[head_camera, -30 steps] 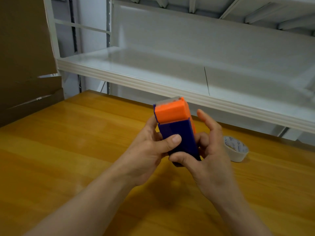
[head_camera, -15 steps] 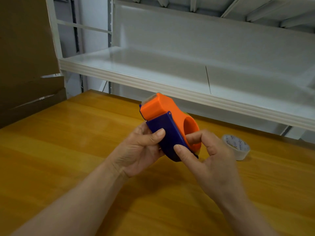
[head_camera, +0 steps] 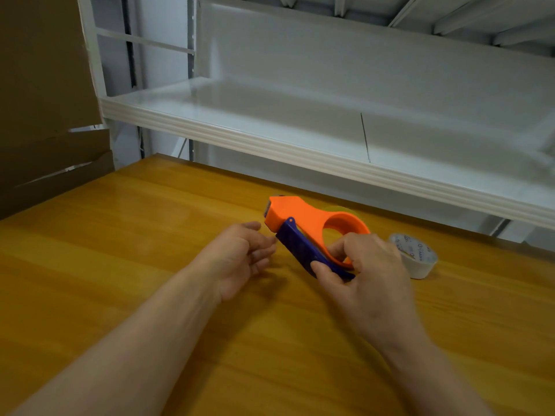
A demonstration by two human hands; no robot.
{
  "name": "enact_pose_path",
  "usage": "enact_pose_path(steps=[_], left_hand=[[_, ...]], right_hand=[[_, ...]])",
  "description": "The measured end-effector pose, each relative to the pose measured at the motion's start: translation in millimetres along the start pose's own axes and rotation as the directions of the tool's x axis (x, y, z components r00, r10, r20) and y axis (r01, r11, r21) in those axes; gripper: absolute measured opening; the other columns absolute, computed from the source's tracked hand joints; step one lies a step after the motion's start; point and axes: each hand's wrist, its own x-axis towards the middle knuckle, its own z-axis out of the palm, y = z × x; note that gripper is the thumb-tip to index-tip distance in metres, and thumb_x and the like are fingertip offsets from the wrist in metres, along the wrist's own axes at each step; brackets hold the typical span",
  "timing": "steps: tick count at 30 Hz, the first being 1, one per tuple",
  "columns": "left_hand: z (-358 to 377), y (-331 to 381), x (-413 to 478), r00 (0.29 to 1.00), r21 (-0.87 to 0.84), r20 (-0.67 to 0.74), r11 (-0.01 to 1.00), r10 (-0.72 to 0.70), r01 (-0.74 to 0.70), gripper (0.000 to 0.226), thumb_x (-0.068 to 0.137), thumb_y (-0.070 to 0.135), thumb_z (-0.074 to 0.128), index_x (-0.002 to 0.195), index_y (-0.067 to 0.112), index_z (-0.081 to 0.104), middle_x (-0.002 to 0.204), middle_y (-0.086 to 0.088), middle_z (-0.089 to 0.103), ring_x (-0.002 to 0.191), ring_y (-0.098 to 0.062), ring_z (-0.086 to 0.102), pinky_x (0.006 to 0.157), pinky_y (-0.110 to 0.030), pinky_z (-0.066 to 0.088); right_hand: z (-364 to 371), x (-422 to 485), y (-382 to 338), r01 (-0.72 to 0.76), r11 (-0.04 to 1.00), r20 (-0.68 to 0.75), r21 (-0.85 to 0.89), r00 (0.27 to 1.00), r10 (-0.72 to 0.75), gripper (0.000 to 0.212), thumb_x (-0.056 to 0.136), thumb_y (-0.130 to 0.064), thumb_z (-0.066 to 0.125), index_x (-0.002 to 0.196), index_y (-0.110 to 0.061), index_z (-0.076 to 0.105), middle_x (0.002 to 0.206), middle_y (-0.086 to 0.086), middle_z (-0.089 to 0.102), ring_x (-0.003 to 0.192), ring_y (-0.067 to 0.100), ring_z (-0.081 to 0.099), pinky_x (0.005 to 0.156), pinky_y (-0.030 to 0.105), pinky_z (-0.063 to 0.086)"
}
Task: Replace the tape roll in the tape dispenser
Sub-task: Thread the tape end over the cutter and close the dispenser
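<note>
Since half a second ago the tape dispenser (head_camera: pixel 309 223) has been lowered and turned side-on, and it has been released by the left hand (head_camera: pixel 240 256), which was wrapped round the blue part then. It is now gripped by the right hand (head_camera: pixel 369 271) alone: the thumb is pressed on the blue flap's lower end and a curled finger is hooked through the orange loop, so the right fingers (head_camera: pixel 345 244) are clamped on the dispenser. The left fingers (head_camera: pixel 264 250) are held loose and slightly apart, palm toward the dispenser, with nothing in them. Their tips lie just beside the blue flap, but contact cannot be confirmed. The dispenser is held low over the tabletop (head_camera: pixel 120 235), nose up and to the left. Whether its base rests on the wood cannot be told. This one-handed hold is judged to free the left hand for swinging the flap open or pulling out the roll. A pale yellowish curve is seen behind the orange loop, possibly the roll still mounted, but it is too blurred to be sure. The white tape roll (head_camera: pixel 417 259) lies flat on the tabletop just right of the right hand, within easy reach, and is judged to be the replacement. The swap is judged not yet done. A white shelf (head_camera: pixel 300 130) is seen behind and cardboard (head_camera: pixel 39 85) at far left.
</note>
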Motion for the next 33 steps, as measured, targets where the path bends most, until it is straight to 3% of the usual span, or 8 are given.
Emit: enact_pose_path(steps=[3,5,9,17,27,33], left_hand=[[-5.4,-2.1,11.7,0.977,0.140,-0.189,0.987,0.102,-0.076,0.048,0.085,-0.015,0.049,0.125,0.013,0.050,0.119,-0.018,0.062,0.095,-0.025,0.058,0.066,-0.030,0.045],[-7.8,-2.5,16.2,0.952,0.198,-0.268,0.975,0.150,-0.099,0.048,0.085,-0.015,0.048,0.121,0.016,0.052,0.116,-0.014,0.061,0.098,-0.023,0.059,0.064,-0.029,0.044],[-11.4,-2.1,17.1,0.922,0.203,-0.346,0.973,0.174,-0.107,0.042,0.087,-0.014,0.043,0.116,0.014,0.055,0.100,-0.008,0.059,0.081,-0.016,0.056,0.054,-0.027,0.037],[-16.6,-4.0,22.1,0.910,0.223,-0.377,0.971,0.169,-0.088,0.036,0.086,-0.010,0.046,0.090,0.024,0.058,0.110,-0.010,0.061,0.094,-0.026,0.054,0.058,-0.030,0.038],[-11.4,-3.9,17.1,0.916,0.224,-0.366,0.971,0.167,-0.087,0.037,0.087,-0.011,0.045,0.106,0.017,0.060,0.112,-0.012,0.061,0.091,-0.026,0.052,0.058,-0.030,0.037],[-10.8,-4.0,15.2,0.926,0.244,-0.343,0.967,0.159,-0.076,0.039,0.085,-0.012,0.046,0.097,0.022,0.060,0.111,-0.009,0.062,0.093,-0.026,0.053,0.060,-0.031,0.039]], right_hand=[[1.7,0.9,2.2,-0.012,0.999,0.085,-0.049,0.996,0.016,0.019,0.083,-0.046,0.069,0.090,-0.030,0.060,0.085,-0.012,0.060,0.082,0.009,0.055,0.079,0.032,0.045],[1.8,1.6,2.3,-0.020,0.997,0.124,-0.080,0.992,0.030,0.020,0.084,-0.048,0.066,0.091,-0.032,0.058,0.086,-0.014,0.058,0.084,0.008,0.054,0.080,0.030,0.042],[-0.1,1.5,0.4,-0.039,0.990,0.178,-0.135,0.982,0.063,0.020,0.086,-0.051,0.063,0.093,-0.034,0.055,0.090,-0.015,0.056,0.088,0.007,0.053,0.084,0.032,0.046],[-0.8,1.4,-1.2,-0.061,0.987,0.250,-0.150,0.963,0.098,0.020,0.090,-0.052,0.060,0.099,-0.035,0.056,0.097,-0.017,0.054,0.090,0.003,0.047,0.088,0.026,0.040],[1.2,2.2,0.9,-0.069,0.982,0.250,-0.179,0.962,0.113,0.024,0.092,-0.052,0.058,0.107,-0.033,0.060,0.100,-0.015,0.060,0.092,0.004,0.049,0.091,0.028,0.039],[1.8,3.4,2.5,-0.095,0.979,0.290,-0.182,0.946,0.146,0.034,0.095,-0.053,0.055,0.122,-0.033,0.058,0.114,-0.013,0.065,0.104,0.005,0.054,0.096,0.030,0.039]])
